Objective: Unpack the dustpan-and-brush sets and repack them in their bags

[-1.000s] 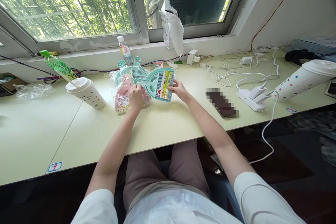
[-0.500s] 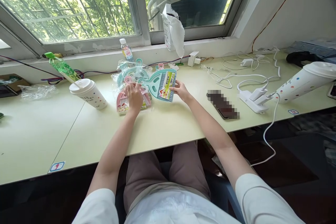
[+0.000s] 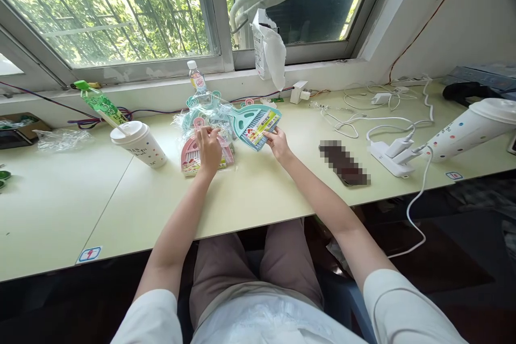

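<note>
My right hand (image 3: 279,145) is closed on the lower right edge of a teal mini dustpan and brush set (image 3: 256,124), which has blue bristles and a yellow printed label. The set is held tilted above the table, its handle end toward the left. My left hand (image 3: 208,151) is over a pink dustpan and brush set (image 3: 190,155) in clear plastic, its fingers curled together. What those fingers pinch, if anything, is hidden. Behind them lie more teal sets (image 3: 201,102) in crinkled clear wrap, partly covered. A pink handle loop (image 3: 250,102) shows behind the held set.
A lidded paper cup (image 3: 139,144) and a green bottle (image 3: 100,103) are on the left. A small bottle (image 3: 196,76) stands by the window. To the right are a phone (image 3: 344,164), a white power strip (image 3: 390,157), cables and a large dotted cup (image 3: 470,131).
The teal set in my right hand has turned, its bristle end swinging up and to the right. My left hand is now apart from its handle. The view has shifted slightly.
</note>
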Motion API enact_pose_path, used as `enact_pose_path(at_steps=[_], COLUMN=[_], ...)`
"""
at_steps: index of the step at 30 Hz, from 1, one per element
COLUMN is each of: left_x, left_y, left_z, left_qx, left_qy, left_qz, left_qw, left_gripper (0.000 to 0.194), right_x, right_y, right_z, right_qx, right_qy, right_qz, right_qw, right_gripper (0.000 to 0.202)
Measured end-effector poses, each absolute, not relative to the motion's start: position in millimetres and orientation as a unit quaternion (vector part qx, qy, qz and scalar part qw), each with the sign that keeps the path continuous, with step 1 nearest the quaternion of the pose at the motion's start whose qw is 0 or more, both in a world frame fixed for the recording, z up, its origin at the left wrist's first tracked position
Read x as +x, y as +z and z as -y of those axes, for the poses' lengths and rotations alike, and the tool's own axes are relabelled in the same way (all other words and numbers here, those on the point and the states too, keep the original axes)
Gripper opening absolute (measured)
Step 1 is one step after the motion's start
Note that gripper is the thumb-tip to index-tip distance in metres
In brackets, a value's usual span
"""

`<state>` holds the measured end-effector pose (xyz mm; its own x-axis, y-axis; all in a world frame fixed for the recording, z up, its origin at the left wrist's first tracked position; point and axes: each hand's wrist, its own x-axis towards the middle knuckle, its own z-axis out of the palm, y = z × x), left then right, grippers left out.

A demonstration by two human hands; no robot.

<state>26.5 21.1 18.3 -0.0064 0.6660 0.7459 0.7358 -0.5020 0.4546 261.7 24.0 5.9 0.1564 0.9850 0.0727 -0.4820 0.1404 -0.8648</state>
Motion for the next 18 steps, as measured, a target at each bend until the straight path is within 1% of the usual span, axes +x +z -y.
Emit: enact_pose_path(at_steps=[4,9,11,15,17,18], left_x=[26.6,36.6,40.9,47.7,50.6,52.0], left_y=[13.6,7.3,7.2,10.3,12.4,13.8], left_z=[-25.0,-24.2,-21.8,-12.4,-6.6,-4.1], left_qx=[-0.732,-0.767,-0.779,-0.800,-0.772,-0.741], left_qy=[-0.474,-0.453,-0.450,-0.452,-0.490,-0.522], left_qz=[0.489,0.453,0.435,0.392,0.401,0.420], left_qw=[0.040,0.048,0.042,0.042,0.048,0.046], left_gripper=[0.040,0.043,0.045,0.042,0.039,0.042], right_x=[262.9,255.9,254.0,254.8,256.1,256.7], right_y=[5.4,5.6,6.0,6.6,7.2,7.8], right_z=[-24.2,-20.5,-19.5,-19.1,-19.1,-18.9], right_qx=[-0.370,-0.344,-0.335,-0.321,-0.316,-0.312], right_qy=[0.560,0.600,0.606,0.598,0.588,0.583], right_qz=[0.331,0.381,0.392,0.380,0.374,0.373], right_qw=[0.664,0.613,0.605,0.628,0.644,0.651], right_gripper=[0.030,0.036,0.040,0.045,0.047,0.047])
